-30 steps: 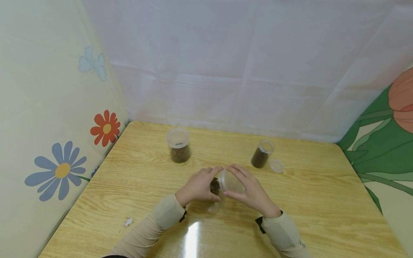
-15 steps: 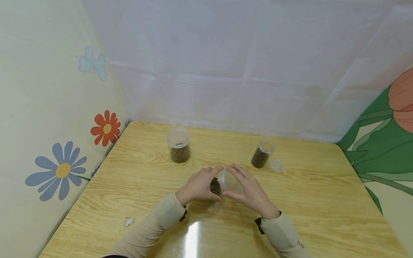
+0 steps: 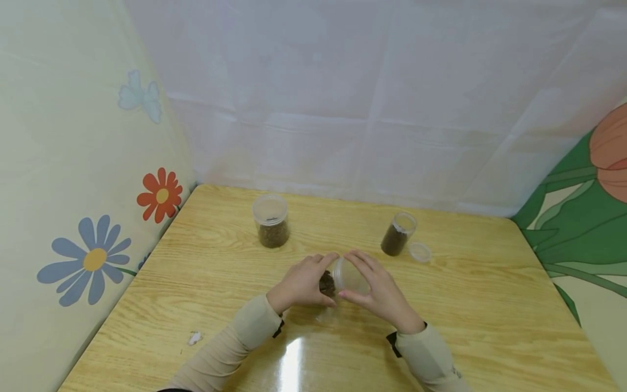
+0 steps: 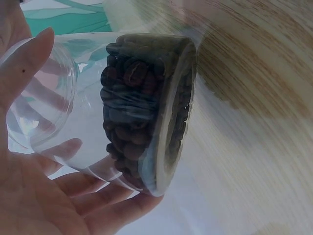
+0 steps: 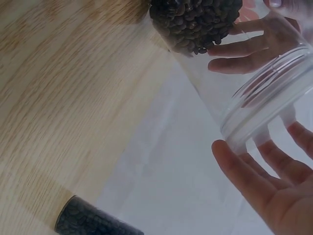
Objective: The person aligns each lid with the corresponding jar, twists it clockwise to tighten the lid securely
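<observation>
Both hands hold one clear jar of dark brown beans, tipped on its side low over the table. In the head view, my left hand grips the bean-filled body, thumb nearer me and fingers on the far side. My right hand curls around the wide clear lid at the jar's other end. In the right wrist view, the lid's ringed edge lies between the fingers, and the beans sit away at the base. How tightly the lid sits cannot be told.
A larger lidded jar with dark contents stands at the back left. A slimmer jar of dark contents stands at the back right, a small clear lid lying beside it. Near my left sleeve, a white scrap marks the wooden table.
Almost nothing differs. The jar and lid stay between both hands, with only a very slight shift of the right hand's fingers and wrist.
</observation>
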